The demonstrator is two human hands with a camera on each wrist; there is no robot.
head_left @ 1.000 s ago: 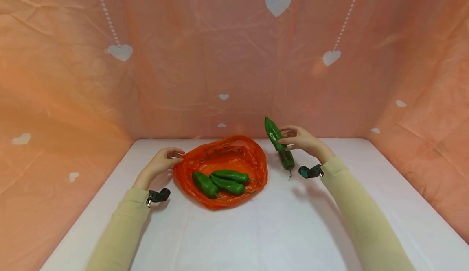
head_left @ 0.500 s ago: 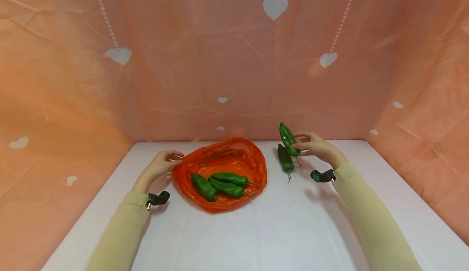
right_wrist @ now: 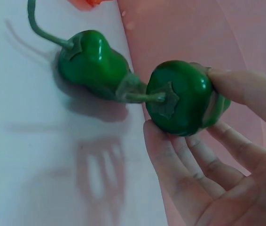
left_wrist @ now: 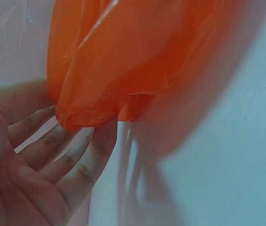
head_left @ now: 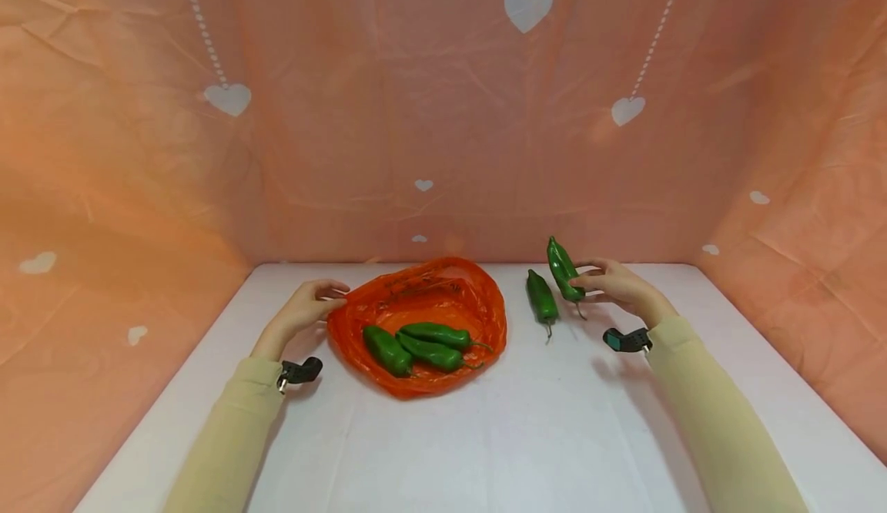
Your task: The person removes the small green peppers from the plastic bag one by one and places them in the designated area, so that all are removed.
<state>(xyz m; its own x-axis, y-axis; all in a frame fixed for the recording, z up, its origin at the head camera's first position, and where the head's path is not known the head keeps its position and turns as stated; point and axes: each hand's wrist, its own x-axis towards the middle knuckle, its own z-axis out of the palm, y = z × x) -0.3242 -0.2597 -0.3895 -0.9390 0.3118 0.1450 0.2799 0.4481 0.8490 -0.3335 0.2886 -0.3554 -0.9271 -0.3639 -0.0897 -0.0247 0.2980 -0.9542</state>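
An orange-red plastic bag (head_left: 409, 270) lies spread wide at its mouth on the table, with three green peppers (head_left: 431, 353) inside. My left hand (head_left: 305, 309) pinches the bag's left rim; the left wrist view shows the thumb and fingers on the orange plastic (left_wrist: 119, 61). To the right of the bag, my right hand (head_left: 617, 286) holds a green pepper (head_left: 564, 269) between thumb and fingers, its stem pointing down toward me. Just left of that, another green pepper (head_left: 542, 299) lies on the table. In the right wrist view the held pepper (right_wrist: 180, 96) partly overlaps the lying pepper (right_wrist: 93, 63).
The white table (head_left: 443, 451) stretches toward me in front of the bag. Pinkish-orange cloth (head_left: 388, 135) with white hearts hangs behind it and along both sides. A black wrist device (head_left: 627, 340) sits at each sleeve.
My right hand has carried its pepper rightward and lower, away from the bag, past the pepper lying on the table. The left hand and the bag stay put.
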